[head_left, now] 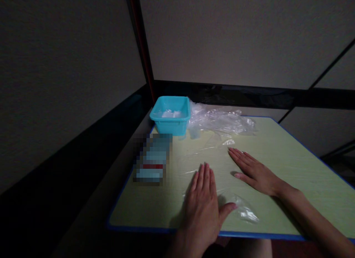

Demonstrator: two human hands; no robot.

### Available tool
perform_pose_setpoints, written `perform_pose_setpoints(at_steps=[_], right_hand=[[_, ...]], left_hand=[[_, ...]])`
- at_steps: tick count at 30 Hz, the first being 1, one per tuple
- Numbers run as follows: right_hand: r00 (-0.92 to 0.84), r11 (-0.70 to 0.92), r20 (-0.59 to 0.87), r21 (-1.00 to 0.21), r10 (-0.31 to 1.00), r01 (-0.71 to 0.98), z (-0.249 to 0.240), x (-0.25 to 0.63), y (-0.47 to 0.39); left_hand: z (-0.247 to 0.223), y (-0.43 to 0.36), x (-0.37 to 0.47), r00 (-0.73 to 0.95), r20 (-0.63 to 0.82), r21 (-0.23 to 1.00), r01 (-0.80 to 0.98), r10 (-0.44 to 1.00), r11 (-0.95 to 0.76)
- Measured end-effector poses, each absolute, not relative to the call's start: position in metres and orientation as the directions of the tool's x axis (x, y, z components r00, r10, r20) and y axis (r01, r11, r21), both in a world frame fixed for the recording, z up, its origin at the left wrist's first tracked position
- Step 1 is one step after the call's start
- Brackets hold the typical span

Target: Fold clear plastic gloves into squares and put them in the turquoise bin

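A clear plastic bag lies flat on the pale yellow-green table, its thin edges hard to make out. My left hand is spread palm down over the bag near the front edge, with the thumb pointing right across the plastic. Farther right and a bit deeper on the table, my right hand lies with its fingers stretched out toward the upper left, by the bag's right side. Neither hand grips anything.
At the back left stands a turquoise basin holding white and clear items. Beside it is a heap of crumpled clear plastic. A blurred pale-blue object lies along the left edge. Walls rise behind and to the left.
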State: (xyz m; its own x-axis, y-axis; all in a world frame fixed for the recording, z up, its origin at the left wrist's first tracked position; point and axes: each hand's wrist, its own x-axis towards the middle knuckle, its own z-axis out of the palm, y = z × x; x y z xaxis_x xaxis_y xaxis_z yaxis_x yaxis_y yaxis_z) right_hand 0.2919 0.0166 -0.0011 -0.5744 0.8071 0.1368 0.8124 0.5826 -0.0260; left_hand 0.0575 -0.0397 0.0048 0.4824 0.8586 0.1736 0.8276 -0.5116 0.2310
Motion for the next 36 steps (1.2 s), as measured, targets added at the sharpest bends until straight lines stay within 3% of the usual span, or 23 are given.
perform_pose_setpoints(at_steps=[8, 16, 22, 27, 31, 36], right_hand=[[-0.569, 0.578, 0.131, -0.042, 0.812, 0.815, -0.002, 0.293, 0.016], [-0.396, 0.494, 0.321, -0.34, 0.861, 0.8, 0.015, 0.297, -0.002], [-0.579, 0.599, 0.153, -0.218, 0.801, 0.771, 0.034, 0.287, -0.055], [-0.666, 0.666, 0.052, -0.146, 0.744, 0.732, 0.042, 0.267, -0.085], [-0.691, 0.69, 0.046, -0.13, 0.721, 0.712, 0.028, 0.254, -0.093], [-0.692, 0.693, 0.054, -0.108, 0.72, 0.713, 0.012, 0.255, -0.096]], left_hand=[[0.003, -0.05, 0.009, 0.484, 0.174, 0.154, 0.847, 0.858, -0.509], [0.001, -0.051, 0.01, 0.477, 0.239, 0.165, 0.838, 0.846, -0.52], [0.004, -0.054, 0.008, 0.471, 0.297, 0.183, 0.826, 0.831, -0.534], [0.011, -0.053, 0.003, 0.627, 0.233, 0.187, 0.721, 0.744, -0.667], [0.016, -0.052, -0.001, 0.735, 0.172, 0.243, 0.614, 0.656, -0.751], [0.014, -0.053, -0.001, 0.735, 0.135, 0.302, 0.608, 0.664, -0.734]])
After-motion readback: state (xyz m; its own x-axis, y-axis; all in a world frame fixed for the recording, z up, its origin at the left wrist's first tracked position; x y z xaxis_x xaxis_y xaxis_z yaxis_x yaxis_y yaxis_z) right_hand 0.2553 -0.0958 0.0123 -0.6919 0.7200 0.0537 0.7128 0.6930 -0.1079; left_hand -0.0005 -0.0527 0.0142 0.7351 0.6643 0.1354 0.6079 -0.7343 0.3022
